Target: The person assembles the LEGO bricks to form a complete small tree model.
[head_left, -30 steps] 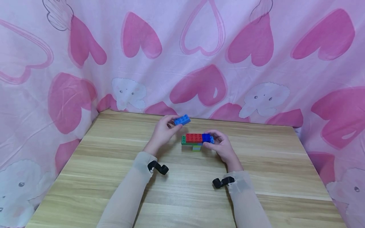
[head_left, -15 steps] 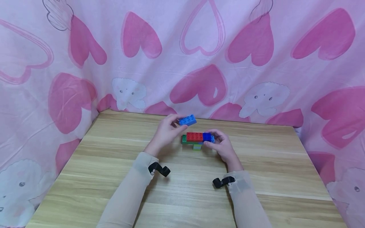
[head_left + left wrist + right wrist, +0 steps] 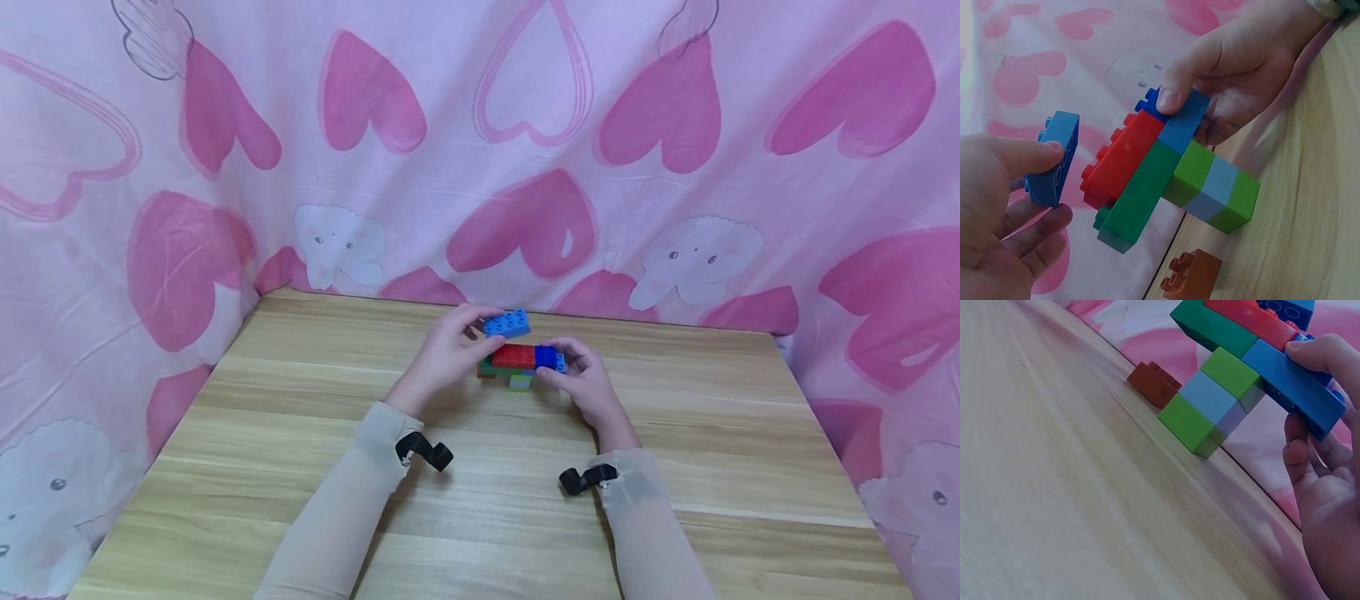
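Observation:
My left hand [image 3: 448, 350] pinches a blue toy brick [image 3: 507, 322] between thumb and fingers, its studs facing up. It hangs just above and behind a built brick model. That model has a red brick [image 3: 1125, 156] and a dark blue brick [image 3: 546, 357] on top, over a green brick [image 3: 1141, 197] and a blue brick [image 3: 1291, 381]. Below them stands a column [image 3: 1210, 403] of light green, pale blue and light green bricks. With thumb and fingers, my right hand [image 3: 588, 386] grips the model's right end, at the blue bricks.
A loose orange-brown brick [image 3: 1194, 275] lies on the wooden table [image 3: 480, 500] behind the model, partly hidden in the head view. A pink heart-patterned curtain [image 3: 390, 192] hangs along the table's far edge and sides. A black wrist camera [image 3: 425, 451] sits on the left sleeve.
My left hand has moved right with the blue brick, from left of the model to over its red brick. The right hand and model have shifted very little. The orange-brown brick has come into sight.

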